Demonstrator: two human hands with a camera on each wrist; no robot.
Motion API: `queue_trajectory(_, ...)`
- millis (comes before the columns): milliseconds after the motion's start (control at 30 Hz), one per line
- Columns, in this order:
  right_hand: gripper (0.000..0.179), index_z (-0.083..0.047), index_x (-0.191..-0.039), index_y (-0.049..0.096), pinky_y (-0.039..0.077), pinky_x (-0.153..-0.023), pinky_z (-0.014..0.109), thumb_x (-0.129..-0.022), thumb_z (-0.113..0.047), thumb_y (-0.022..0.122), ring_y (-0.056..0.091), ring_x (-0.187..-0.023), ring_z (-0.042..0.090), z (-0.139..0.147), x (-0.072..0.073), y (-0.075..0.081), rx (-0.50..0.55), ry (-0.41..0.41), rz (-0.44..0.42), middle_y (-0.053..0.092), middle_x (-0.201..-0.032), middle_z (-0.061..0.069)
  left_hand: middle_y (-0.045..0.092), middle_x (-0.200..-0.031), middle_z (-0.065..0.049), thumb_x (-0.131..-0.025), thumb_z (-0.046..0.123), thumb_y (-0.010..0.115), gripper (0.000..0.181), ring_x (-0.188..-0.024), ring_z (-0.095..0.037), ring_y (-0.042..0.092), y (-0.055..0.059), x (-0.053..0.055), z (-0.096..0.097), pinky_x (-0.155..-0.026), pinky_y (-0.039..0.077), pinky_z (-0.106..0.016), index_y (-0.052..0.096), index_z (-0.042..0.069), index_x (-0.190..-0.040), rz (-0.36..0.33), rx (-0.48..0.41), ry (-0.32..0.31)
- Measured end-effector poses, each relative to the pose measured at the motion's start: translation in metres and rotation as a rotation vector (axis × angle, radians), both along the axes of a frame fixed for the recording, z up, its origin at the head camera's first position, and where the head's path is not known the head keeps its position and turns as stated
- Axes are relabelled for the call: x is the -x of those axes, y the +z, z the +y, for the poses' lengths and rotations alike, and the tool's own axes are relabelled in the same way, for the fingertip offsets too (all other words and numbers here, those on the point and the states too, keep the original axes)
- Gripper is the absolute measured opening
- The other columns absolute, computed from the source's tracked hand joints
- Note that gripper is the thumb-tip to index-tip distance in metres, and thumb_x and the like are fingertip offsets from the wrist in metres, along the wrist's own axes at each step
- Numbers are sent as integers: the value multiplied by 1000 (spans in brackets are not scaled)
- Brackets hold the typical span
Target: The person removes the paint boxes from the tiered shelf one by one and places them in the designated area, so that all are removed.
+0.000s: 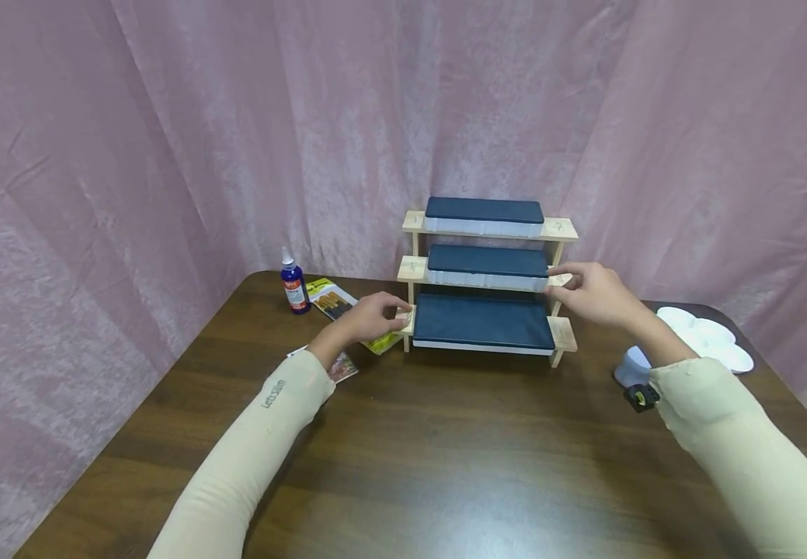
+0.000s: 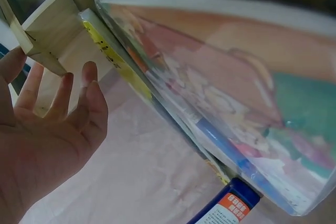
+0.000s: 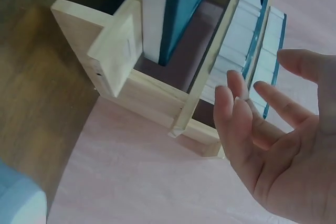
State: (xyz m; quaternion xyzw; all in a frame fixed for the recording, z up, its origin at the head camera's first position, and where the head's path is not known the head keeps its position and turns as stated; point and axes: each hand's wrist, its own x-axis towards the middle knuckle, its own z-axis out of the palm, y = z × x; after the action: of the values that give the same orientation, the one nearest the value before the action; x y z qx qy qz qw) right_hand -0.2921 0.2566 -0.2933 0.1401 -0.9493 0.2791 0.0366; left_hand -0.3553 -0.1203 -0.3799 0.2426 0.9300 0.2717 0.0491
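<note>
A three-tier wooden stand (image 1: pixel 562 334) holds a white box with a dark blue lid on each step: a top box (image 1: pixel 484 210), a middle box (image 1: pixel 487 261) and a bottom box (image 1: pixel 483 320). With thumb and fingertips, my left hand (image 1: pixel 368 317) pinches the left end of the lowest step. In the left wrist view, the left hand (image 2: pixel 58 135) has its fingertips at the board's corner (image 2: pixel 47 59). My right hand (image 1: pixel 595 293) is at the right end of the middle box, thumb and fingers spread apart. Whether the right hand (image 3: pixel 278 135) presses the box is unclear.
A blue glue bottle (image 1: pixel 295 286) stands at the table's back left, beside a yellow brush packet (image 1: pixel 329 297) and a picture packet (image 1: pixel 343 367) under my left arm. Right of the stand are a pale blue object (image 1: pixel 631 368) and a white palette (image 1: pixel 714 341). Pink curtain (image 1: pixel 347 140) hangs behind.
</note>
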Motion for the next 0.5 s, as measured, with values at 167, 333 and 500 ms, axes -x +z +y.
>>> queue_trajectory(167,45,-2,-134,59,46,-63,35,-99,-29,60,64,-85,29,-2,9,5,19,3,16,70,-105,23,56,-137,-15,-96,26,66,38,-129,-33,49,3,0,2,-107,39,-47,65,10,-130,-17,17,0)
queue_trajectory(333,41,0,-130,62,45,-65,35,-97,-26,62,61,-83,28,-6,16,10,39,-8,88,69,-94,18,57,-137,-15,-95,26,68,39,-129,-33,49,5,0,4,-107,40,-46,65,10,-130,-46,9,16)
queue_trajectory(500,41,0,-129,62,41,-61,34,-96,-24,63,55,-74,23,-10,23,18,43,-18,115,70,-91,15,60,-133,-17,-94,25,70,40,-125,-32,53,5,-1,7,-104,42,-45,65,11,-130,-80,-33,51)
